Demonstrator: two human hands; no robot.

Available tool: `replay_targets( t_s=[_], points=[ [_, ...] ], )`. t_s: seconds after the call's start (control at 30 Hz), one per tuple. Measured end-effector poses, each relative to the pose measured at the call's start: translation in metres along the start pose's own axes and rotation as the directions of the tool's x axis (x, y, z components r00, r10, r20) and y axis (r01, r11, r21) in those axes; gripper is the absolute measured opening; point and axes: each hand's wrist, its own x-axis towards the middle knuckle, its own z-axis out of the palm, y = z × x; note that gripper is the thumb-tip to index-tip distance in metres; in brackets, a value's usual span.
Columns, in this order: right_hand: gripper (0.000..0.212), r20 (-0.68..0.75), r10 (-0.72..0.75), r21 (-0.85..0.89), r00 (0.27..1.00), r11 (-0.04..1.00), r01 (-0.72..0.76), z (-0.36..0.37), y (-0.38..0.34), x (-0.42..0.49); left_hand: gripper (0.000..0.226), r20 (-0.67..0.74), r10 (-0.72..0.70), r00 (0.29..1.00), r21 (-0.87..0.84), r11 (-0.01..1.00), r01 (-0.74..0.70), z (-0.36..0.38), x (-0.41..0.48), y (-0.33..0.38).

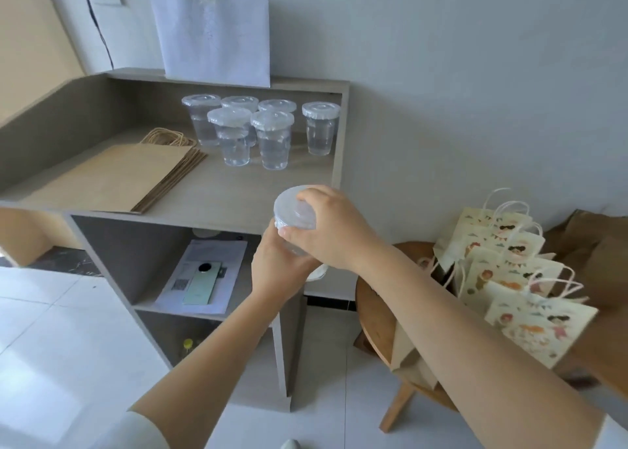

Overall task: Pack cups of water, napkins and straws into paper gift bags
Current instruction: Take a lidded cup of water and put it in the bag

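Observation:
A clear lidded cup of water (291,210) is held in the air just off the front right corner of the grey counter (217,197). My left hand (278,268) wraps its lower body and my right hand (334,231) grips its lid and upper rim from the right. Several more lidded cups of water (268,135) stand at the back of the counter. A flat stack of brown paper bags (112,176) lies on the counter's left. Several printed gift bags (509,278) stand on a wooden stool (377,309) at the right. I see no napkins or straws.
A white paper bag (214,33) leans on the wall above the counter. The shelf below holds papers and a green phone (204,282). Another brown bag (594,244) sits behind the gift bags. White tiled floor (68,329) lies below.

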Motion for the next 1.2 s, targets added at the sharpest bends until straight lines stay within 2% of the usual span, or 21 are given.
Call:
replay_targets(
  t_s=[0.07,0.17,0.27,0.33,0.4,0.47,0.53,0.6,0.63,0.73,0.8,0.9,1.03,1.2],
  points=[
    [0.066,0.026,0.059,0.038,0.998,0.997,-0.06,-0.002,0.007,-0.024,0.056,0.064,0.029,0.998,-0.057,0.998,-0.025,0.009,-0.026,-0.002],
    [0.086,0.12,0.168,-0.012,0.978,0.986,-0.168,-0.006,0.028,-0.059,0.062,0.172,0.097,0.98,-0.153,0.986,-0.071,0.029,-0.057,-0.004],
    [0.099,0.235,0.309,-0.04,0.922,0.95,-0.309,-0.016,0.058,-0.092,0.07,0.312,0.158,0.937,-0.136,0.983,-0.121,0.06,-0.074,-0.005],
    [0.1,0.24,0.398,-0.046,0.885,0.916,-0.399,-0.02,0.08,-0.111,0.074,0.408,0.185,0.894,-0.103,0.982,-0.156,0.083,-0.083,-0.002],
    [0.097,0.19,0.484,-0.046,0.854,0.873,-0.485,-0.021,0.103,-0.128,0.078,0.505,0.219,0.835,-0.117,0.976,-0.186,0.107,-0.089,0.004],
    [0.094,0.136,0.555,-0.027,0.821,0.83,-0.557,-0.022,0.125,-0.141,0.085,0.635,0.229,0.738,-0.151,0.973,-0.172,0.134,-0.089,0.009],
    [0.092,0.096,0.607,-0.004,0.789,0.793,-0.61,-0.026,0.148,-0.152,0.09,0.761,0.185,0.622,-0.136,0.983,-0.125,0.166,-0.077,0.003],
    [0.092,0.061,0.634,-0.002,0.771,0.772,-0.635,-0.032,0.172,-0.16,0.082,0.814,0.113,0.569,-0.072,0.993,-0.094,0.197,-0.06,-0.005],
    [0.092,0.046,0.64,-0.004,0.767,0.768,-0.641,-0.034,0.184,-0.162,0.074,0.818,0.07,0.57,-0.027,0.996,-0.084,0.213,-0.05,-0.01],
    [0.09,0.014,0.645,0.03,0.764,0.763,-0.645,-0.045,0.216,-0.164,0.046,0.739,-0.066,0.67,0.113,0.993,-0.027,0.251,-0.032,-0.018],
    [0.088,-0.008,0.643,0.058,0.766,0.765,-0.641,-0.052,0.236,-0.16,0.027,0.7,-0.122,0.703,0.2,0.979,-0.029,0.271,-0.031,-0.013],
    [0.089,-0.018,0.632,0.086,0.774,0.773,-0.629,-0.055,0.257,-0.152,0.03,0.69,-0.195,0.697,0.341,0.937,-0.076,0.295,-0.032,-0.007],
    [0.09,-0.017,0.619,0.103,0.785,0.782,-0.614,-0.05,0.276,-0.141,0.045,0.632,-0.32,0.706,0.436,0.9,0.017,0.312,-0.023,-0.003],
    [0.09,-0.013,0.626,0.13,0.779,0.774,-0.62,-0.058,0.295,-0.134,0.035,0.575,-0.303,0.76,0.561,0.822,-0.097,0.311,-0.007,-0.005]
  ],
)
